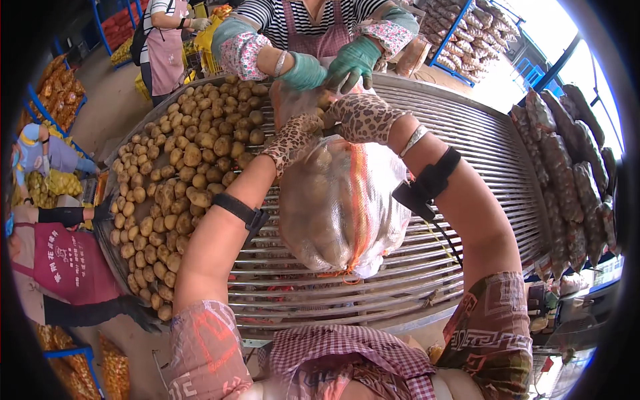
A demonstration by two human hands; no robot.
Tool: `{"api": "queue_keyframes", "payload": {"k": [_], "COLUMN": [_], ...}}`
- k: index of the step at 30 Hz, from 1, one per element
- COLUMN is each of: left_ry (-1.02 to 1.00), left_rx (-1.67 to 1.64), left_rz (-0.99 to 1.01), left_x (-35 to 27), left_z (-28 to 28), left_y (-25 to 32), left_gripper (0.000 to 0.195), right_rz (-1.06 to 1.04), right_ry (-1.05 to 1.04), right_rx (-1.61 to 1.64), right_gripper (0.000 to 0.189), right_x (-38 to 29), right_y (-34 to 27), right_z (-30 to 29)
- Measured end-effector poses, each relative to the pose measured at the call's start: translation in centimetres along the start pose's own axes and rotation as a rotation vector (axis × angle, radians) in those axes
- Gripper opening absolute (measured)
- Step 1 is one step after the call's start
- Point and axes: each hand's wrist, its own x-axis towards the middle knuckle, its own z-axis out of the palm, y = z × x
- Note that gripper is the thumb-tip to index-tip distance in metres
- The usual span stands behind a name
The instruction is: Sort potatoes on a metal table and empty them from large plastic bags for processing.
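Observation:
A translucent mesh sack (320, 210) with an orange stripe lies on the slatted metal table in front of me, bulging with what look like potatoes. At its gathered far end, my left hand (296, 140) in a leopard-print glove grips the mesh. My right hand (367, 119), gloved alike, pinches the same neck from the right. Just beyond, a co-worker's green-gloved hands (330, 70) are at another translucent bag (290, 102). The fingertips of all the hands crowd together, so part of the contact is hidden.
Loose potatoes (200, 145) cover the left of the slatted metal table (465, 165). Another worker in a maroon apron (70, 260) stands at the left edge. Filled sacks (565, 165) are stacked at the right, with more sacks (470, 35) on a blue rack behind.

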Motion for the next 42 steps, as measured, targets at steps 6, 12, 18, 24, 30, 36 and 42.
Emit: {"api": "queue_keyframes", "payload": {"k": [6,12,18,24,30,36,42], "left_ry": [-0.014,-0.141,-0.322,-0.171,-0.172,-0.182,-0.077], "left_rx": [-0.461,-1.015,-0.731,-0.171,0.278,0.390,0.302], "left_rz": [-0.286,-0.463,-0.037,-0.086,0.094,0.096,-0.049], "left_x": [-0.1,0.0,-0.5,-3.0,-3.9,-2.8,-3.8], "left_z": [1.6,2.3,-1.7,-3.2,-2.0,-0.4,-1.7], "left_y": [-3.5,-8.0,-2.9,3.7,4.9,2.2,6.2], "left_gripper": [0.005,0.004,0.009,0.023,0.035,0.028,0.021], "right_rz": [0.272,0.116,0.034,0.287,0.375,0.280,0.651], "right_ry": [-0.604,-0.551,-0.784,-0.776,-0.734,-0.574,-0.209], "right_rx": [0.160,0.200,-0.035,0.079,0.017,-0.104,0.561], "right_gripper": [0.022,0.016,0.022,0.020,0.024,0.024,0.023], "right_x": [6.6,5.6,5.3,6.0,5.0,1.8,0.4], "right_y": [-9.4,-8.6,-10.4,-10.6,-11.0,-7.4,-7.6], "right_z": [-10.5,-6.7,-9.1,-9.7,-11.4,-6.3,-4.0]}}
